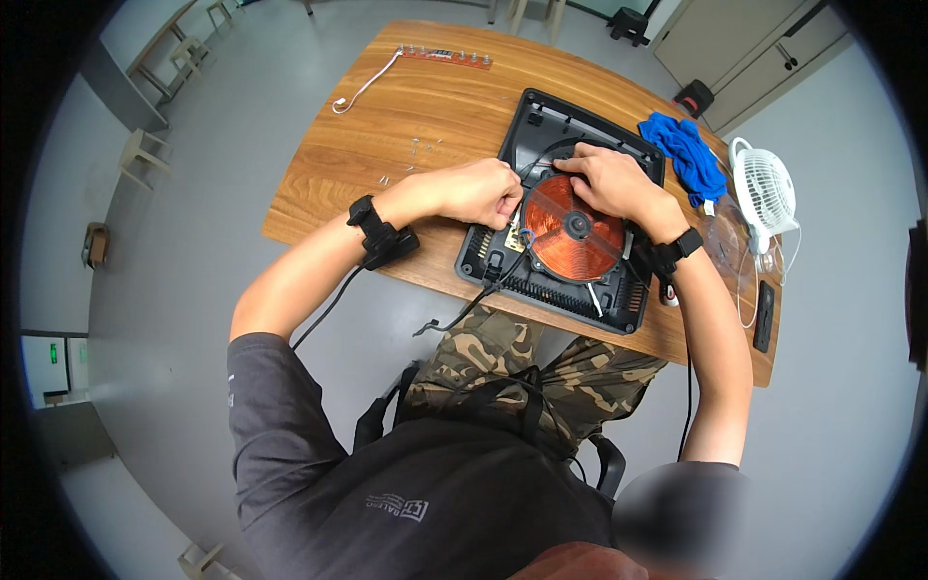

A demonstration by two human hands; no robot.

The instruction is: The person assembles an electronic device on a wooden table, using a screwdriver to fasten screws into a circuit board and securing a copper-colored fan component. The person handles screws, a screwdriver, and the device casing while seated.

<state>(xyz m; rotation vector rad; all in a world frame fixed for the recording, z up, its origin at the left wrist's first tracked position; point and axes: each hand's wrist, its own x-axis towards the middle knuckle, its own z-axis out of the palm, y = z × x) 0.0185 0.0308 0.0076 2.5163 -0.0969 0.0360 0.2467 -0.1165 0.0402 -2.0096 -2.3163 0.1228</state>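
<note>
An opened induction cooker base (633,314), black plastic, lies tilted on the table in front of me. Inside it sits a round copper coil (556,246) with a dark hub in the middle. My left hand (488,193) is closed in a pinch at the coil's left edge, above a small pale circuit board (515,238); what its fingertips hold is hidden. Spread over the coil's upper edge is my right hand (614,181), thumb and fingers apart, resting on the coil near a thin black wire. A black power cord (454,321) hangs off the near side of the base.
Several small screws (416,148) lie left of the base. A narrow circuit board (445,56) with a white cable is at the far left. On the right are a blue cloth (684,155), a white fan (768,188) and a black bar-shaped object (765,317).
</note>
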